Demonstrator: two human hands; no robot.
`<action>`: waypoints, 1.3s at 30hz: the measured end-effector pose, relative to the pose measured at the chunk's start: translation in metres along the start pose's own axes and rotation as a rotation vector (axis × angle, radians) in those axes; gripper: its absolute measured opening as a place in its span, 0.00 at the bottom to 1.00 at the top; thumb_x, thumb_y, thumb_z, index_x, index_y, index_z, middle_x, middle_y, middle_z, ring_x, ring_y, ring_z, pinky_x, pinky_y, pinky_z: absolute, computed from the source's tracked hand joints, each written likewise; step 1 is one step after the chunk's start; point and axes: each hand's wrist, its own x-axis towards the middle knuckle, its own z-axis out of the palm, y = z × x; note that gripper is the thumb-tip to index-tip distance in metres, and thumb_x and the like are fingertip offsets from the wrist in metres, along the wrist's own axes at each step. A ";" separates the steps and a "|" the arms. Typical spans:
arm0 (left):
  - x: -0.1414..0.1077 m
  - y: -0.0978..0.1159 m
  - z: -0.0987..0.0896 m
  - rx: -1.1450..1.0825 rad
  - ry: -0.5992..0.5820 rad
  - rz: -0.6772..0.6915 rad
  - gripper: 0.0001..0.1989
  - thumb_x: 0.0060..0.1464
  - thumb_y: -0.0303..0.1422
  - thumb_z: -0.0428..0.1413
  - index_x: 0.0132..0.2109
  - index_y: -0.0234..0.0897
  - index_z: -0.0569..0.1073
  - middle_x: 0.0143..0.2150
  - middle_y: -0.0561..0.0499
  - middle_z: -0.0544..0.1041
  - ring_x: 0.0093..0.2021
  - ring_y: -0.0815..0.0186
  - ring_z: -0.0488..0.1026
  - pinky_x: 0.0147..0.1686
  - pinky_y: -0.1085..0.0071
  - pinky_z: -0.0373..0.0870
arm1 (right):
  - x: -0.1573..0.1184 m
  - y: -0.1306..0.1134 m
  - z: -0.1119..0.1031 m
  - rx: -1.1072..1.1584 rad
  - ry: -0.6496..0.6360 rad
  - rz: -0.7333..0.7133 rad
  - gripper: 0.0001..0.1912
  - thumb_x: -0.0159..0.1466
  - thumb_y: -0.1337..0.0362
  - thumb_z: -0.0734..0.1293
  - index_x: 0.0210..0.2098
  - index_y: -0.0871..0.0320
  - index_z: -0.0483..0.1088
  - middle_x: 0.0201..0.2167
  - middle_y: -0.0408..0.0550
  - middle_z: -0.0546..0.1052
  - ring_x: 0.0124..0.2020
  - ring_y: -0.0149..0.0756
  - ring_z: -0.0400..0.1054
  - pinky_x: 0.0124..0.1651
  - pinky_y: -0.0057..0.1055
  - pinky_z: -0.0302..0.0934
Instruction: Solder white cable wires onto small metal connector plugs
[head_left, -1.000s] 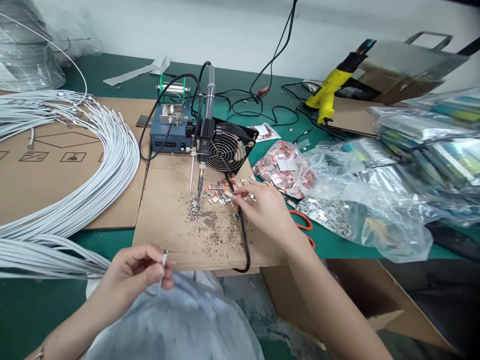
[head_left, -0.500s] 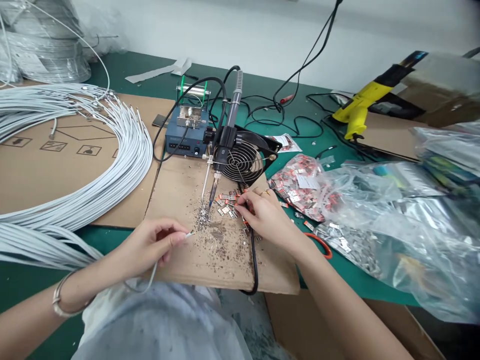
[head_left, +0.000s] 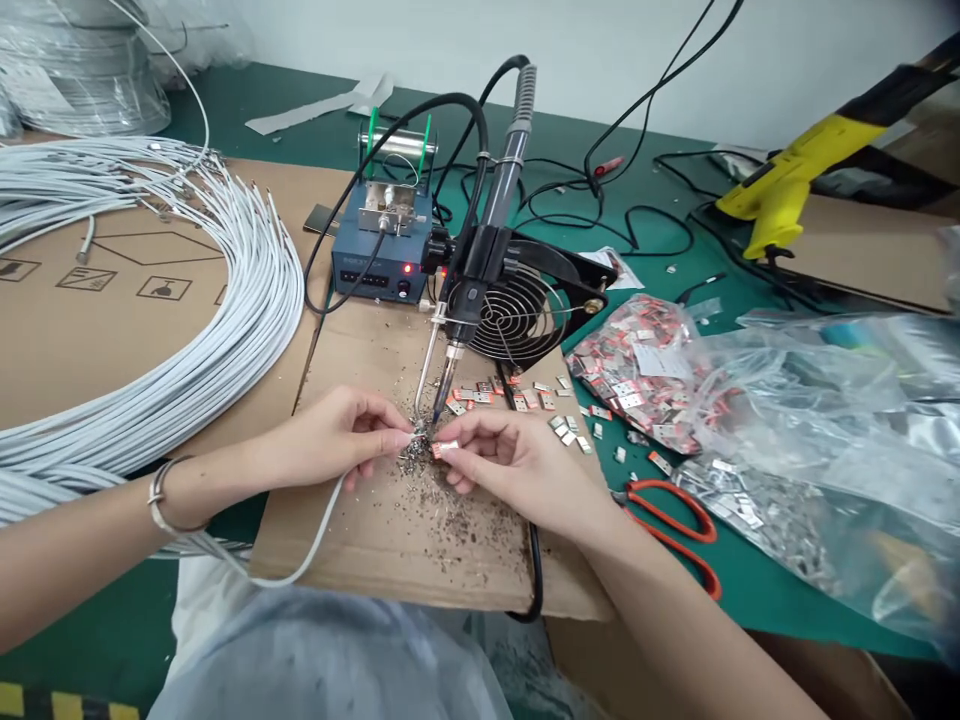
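White cable (head_left: 324, 525) is gripped near its end between the thumb and fingers of the left hand (head_left: 364, 437), and its slack curves down over the near part of a cardboard sheet (head_left: 360, 550). The right hand (head_left: 502, 460) pinches a small orange and silver connector (head_left: 445, 450) between thumb and fingers. Cable end and connector are close together just below the tip of a soldering iron (head_left: 495, 210), which a stand holds tilted, tip down. Whether the two pieces touch is too small to tell.

Dark crumbs and silvery bits lie on the cardboard under and around the hands. Loose connectors (head_left: 546, 401) are scattered beyond the right hand, in front of a black fan (head_left: 517, 315). At the far side, a blue box (head_left: 375, 265) shows a red light, with a solder spool (head_left: 397, 145) behind it.

Left of the cardboard sheet sweeps a thick bundle of white cables (head_left: 259, 310). To the right, on the green table (head_left: 259, 90), lie a bag of orange and silver connectors (head_left: 637, 365), orange-handled scissors (head_left: 705, 520) and, farther off, a yellow heat gun (head_left: 810, 170).
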 end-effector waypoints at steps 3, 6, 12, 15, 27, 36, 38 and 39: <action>-0.003 0.002 0.000 -0.023 0.020 -0.049 0.08 0.54 0.29 0.53 0.39 0.26 0.70 0.17 0.57 0.65 0.13 0.76 0.61 0.12 0.84 0.60 | 0.002 0.000 0.004 0.192 0.065 0.077 0.12 0.52 0.66 0.71 0.33 0.66 0.67 0.23 0.44 0.73 0.22 0.26 0.69 0.25 0.18 0.67; -0.003 0.001 -0.001 -0.031 0.009 -0.072 0.13 0.53 0.31 0.54 0.44 0.25 0.70 0.20 0.55 0.67 0.15 0.77 0.62 0.13 0.83 0.62 | 0.001 -0.002 0.006 0.283 0.068 0.123 0.15 0.50 0.64 0.73 0.33 0.67 0.68 0.24 0.46 0.74 0.23 0.27 0.70 0.27 0.17 0.68; 0.000 -0.003 -0.002 -0.047 -0.043 -0.062 0.15 0.53 0.34 0.55 0.44 0.26 0.72 0.22 0.55 0.67 0.17 0.77 0.63 0.13 0.83 0.63 | 0.001 -0.004 0.005 0.329 0.049 0.161 0.16 0.51 0.63 0.74 0.33 0.66 0.69 0.26 0.47 0.75 0.24 0.27 0.71 0.28 0.17 0.68; 0.000 -0.004 -0.001 -0.056 -0.047 -0.066 0.15 0.52 0.35 0.56 0.43 0.27 0.72 0.22 0.55 0.67 0.18 0.76 0.63 0.13 0.83 0.64 | 0.002 -0.003 0.004 0.317 0.039 0.143 0.14 0.52 0.64 0.73 0.33 0.66 0.69 0.26 0.48 0.76 0.25 0.27 0.71 0.28 0.16 0.68; -0.004 0.006 0.000 -0.082 -0.051 -0.106 0.12 0.52 0.31 0.55 0.42 0.25 0.70 0.17 0.58 0.66 0.14 0.77 0.63 0.13 0.85 0.63 | 0.002 -0.001 0.004 0.334 0.027 0.109 0.12 0.53 0.67 0.72 0.33 0.66 0.68 0.25 0.48 0.75 0.24 0.27 0.71 0.27 0.17 0.68; -0.003 0.006 -0.002 -0.096 -0.037 -0.099 0.11 0.52 0.30 0.56 0.40 0.25 0.70 0.16 0.58 0.66 0.14 0.76 0.63 0.13 0.84 0.63 | 0.001 -0.002 0.005 0.342 0.064 0.148 0.13 0.51 0.66 0.73 0.32 0.67 0.68 0.25 0.49 0.75 0.23 0.27 0.71 0.26 0.17 0.68; -0.003 0.006 -0.002 -0.090 -0.032 -0.095 0.11 0.52 0.31 0.56 0.40 0.25 0.71 0.16 0.58 0.66 0.14 0.76 0.63 0.13 0.84 0.63 | 0.001 -0.002 0.004 0.356 0.050 0.156 0.12 0.51 0.68 0.73 0.32 0.67 0.68 0.24 0.48 0.75 0.23 0.27 0.71 0.26 0.16 0.68; -0.003 0.006 -0.001 -0.090 -0.030 -0.094 0.11 0.52 0.31 0.56 0.40 0.25 0.70 0.16 0.58 0.66 0.14 0.76 0.63 0.13 0.84 0.64 | 0.001 -0.003 0.003 0.361 0.045 0.157 0.12 0.51 0.69 0.73 0.32 0.66 0.68 0.24 0.48 0.75 0.23 0.27 0.71 0.26 0.16 0.68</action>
